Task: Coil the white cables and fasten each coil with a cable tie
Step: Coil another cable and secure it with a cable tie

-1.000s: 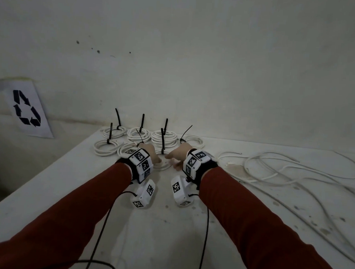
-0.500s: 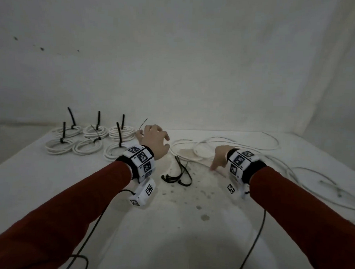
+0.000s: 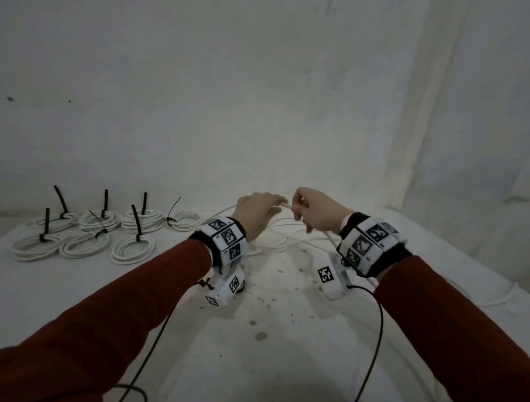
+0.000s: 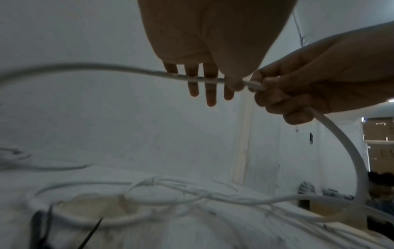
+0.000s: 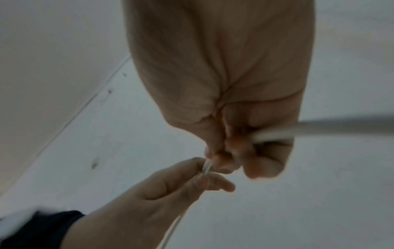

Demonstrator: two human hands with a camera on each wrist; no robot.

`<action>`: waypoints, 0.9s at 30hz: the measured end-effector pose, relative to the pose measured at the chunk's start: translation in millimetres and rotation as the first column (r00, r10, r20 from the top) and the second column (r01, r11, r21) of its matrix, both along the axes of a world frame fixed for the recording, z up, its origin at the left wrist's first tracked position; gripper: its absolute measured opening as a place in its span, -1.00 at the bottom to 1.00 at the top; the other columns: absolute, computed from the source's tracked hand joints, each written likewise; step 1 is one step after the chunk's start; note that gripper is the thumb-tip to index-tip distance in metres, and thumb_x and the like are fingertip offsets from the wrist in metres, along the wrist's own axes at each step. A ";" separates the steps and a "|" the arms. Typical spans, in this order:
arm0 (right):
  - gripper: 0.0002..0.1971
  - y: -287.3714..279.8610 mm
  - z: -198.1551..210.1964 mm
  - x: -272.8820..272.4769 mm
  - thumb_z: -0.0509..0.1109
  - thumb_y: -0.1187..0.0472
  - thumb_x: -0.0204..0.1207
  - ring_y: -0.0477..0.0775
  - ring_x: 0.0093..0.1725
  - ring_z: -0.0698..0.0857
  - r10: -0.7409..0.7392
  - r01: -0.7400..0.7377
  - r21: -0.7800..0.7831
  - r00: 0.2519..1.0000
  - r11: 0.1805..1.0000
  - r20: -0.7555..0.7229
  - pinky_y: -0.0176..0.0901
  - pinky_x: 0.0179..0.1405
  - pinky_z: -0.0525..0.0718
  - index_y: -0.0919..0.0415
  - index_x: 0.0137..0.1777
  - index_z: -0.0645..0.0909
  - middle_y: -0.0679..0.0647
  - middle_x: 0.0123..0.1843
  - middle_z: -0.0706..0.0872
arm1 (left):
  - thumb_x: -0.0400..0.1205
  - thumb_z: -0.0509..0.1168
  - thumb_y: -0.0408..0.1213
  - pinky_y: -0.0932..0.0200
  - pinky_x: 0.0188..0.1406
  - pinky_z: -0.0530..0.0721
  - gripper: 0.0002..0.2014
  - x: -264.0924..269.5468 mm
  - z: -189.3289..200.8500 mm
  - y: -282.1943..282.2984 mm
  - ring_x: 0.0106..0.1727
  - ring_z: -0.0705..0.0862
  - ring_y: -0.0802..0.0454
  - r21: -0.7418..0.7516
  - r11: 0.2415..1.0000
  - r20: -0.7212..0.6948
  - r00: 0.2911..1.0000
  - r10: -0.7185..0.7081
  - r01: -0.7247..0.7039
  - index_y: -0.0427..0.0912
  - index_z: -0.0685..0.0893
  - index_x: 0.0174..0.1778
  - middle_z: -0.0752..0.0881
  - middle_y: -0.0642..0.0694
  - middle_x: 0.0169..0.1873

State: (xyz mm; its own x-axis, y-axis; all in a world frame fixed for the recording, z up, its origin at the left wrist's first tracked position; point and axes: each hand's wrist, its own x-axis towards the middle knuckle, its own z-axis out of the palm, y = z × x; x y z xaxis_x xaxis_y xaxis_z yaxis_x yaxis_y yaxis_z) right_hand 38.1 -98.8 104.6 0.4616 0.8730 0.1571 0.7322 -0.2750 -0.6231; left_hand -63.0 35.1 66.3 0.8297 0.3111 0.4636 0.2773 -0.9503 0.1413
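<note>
No containers in view; loose stuff lies straight on the table [image 3: 71, 298].

Both hands are raised above the table, close together, w/ a white cable [image 4: 119, 68] strung between them. Right hand [image 3: 318, 213] is clenched round the cable: fingers [image 4: 283, 99] curled over it, cable coming out below the fist and arcing down to the table. Left hand [image 3: 255, 212] pinches the same cable betw. thumb and forefinger just beside the right fist; its other fingers [image 4: 210, 89] hang fairly straight behind the cable. Both forearms in red sleeves, wrists w/ black bands carrying white marker blocks.

Below and beyond the hands, a loose tangle of cables [image 3: 280, 241] sprawls over the table. Left of the hands, well apart from them, seven finished coils [image 3: 134, 249] sit in two rows, each cinched w/ a black cable tie [image 3: 136, 222], most tie tails sticking up. In the left wrist view spare black ties [image 4: 38, 227] lie near the tangle, blurred.

Table top is white, speckled w/ dirty spots nearer the person than the hands. Behind the coils, a plain off-white wall; pale sheeting hangs to the right of the hands.
</note>
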 end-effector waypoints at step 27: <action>-0.64 -15.8 60.9 15.4 0.08 0.25 0.72 -0.15 -0.62 0.24 0.178 0.076 0.601 0.919 0.796 -0.351 -0.27 -0.56 0.22 0.18 -0.35 0.43 -0.11 -0.58 0.31 | 0.67 0.16 -0.31 0.18 -0.32 0.36 -0.82 -193.4 123.9 110.9 -0.31 0.53 -0.07 -0.186 0.854 0.385 0.764 0.519 -0.486 -0.20 0.68 -0.07 0.65 -0.16 -0.24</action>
State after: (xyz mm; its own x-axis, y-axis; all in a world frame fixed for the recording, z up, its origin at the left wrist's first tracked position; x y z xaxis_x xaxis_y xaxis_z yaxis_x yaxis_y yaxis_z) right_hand 53.5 -114.6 165.5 0.5510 0.6858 0.4754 0.4114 0.2723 -0.8698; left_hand -256.4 146.0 190.2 0.2854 0.6748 0.6806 0.6138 -0.6740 0.4110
